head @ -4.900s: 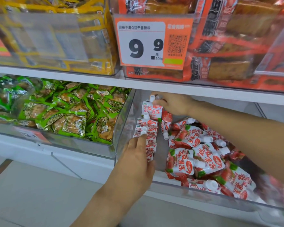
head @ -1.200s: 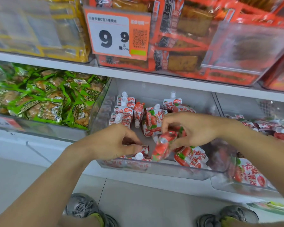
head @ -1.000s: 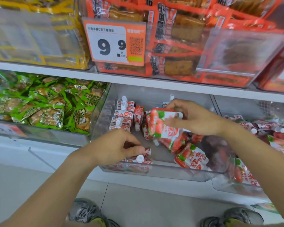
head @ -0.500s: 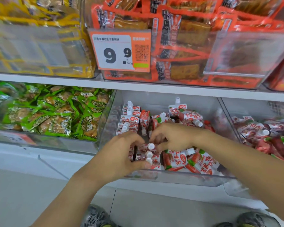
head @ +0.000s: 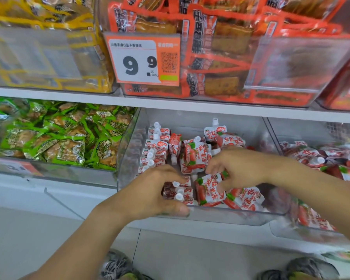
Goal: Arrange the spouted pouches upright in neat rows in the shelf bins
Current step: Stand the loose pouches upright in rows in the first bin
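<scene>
Left of centre: green snack packets [head: 55, 138] heaped in a clear bin. Centre: clear shelf bin [head: 220, 216] with an upright row of spouted pouches [head: 156, 146] along its left wall. Lower centre: left hand [head: 150, 196] curled around the row's front pouches, thumb at the bin's front rim. Right of that: right hand [head: 236, 168] pinching a loose pouch [head: 208, 190]. Far right: more pouches in a neighbouring bin [head: 311, 237]. Above: price tag [head: 143, 59].
</scene>
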`<action>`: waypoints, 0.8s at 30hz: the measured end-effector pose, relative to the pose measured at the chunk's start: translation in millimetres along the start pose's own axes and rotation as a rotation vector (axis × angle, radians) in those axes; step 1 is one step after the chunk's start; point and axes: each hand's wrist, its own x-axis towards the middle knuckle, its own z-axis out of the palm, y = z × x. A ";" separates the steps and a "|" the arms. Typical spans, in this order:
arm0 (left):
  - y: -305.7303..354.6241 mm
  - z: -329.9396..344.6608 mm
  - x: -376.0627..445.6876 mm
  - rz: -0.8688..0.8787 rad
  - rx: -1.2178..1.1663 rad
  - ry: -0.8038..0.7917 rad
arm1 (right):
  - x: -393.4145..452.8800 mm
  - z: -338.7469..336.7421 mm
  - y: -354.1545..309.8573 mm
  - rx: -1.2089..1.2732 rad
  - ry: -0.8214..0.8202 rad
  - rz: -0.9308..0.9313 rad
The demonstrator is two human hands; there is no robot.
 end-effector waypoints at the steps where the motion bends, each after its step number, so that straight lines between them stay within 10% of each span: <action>1: -0.1 -0.7 0.4 0.003 0.001 0.001 | -0.4 6.4 0.4 -0.089 -0.027 0.009; 8: 0.9 -2.2 0.4 -0.024 0.014 0.010 | -4.1 30.0 -5.1 -0.294 0.044 0.071; 24: 6.7 -2.6 -3.5 -0.048 0.000 0.076 | 31.8 -2.6 -20.6 0.519 0.557 -0.092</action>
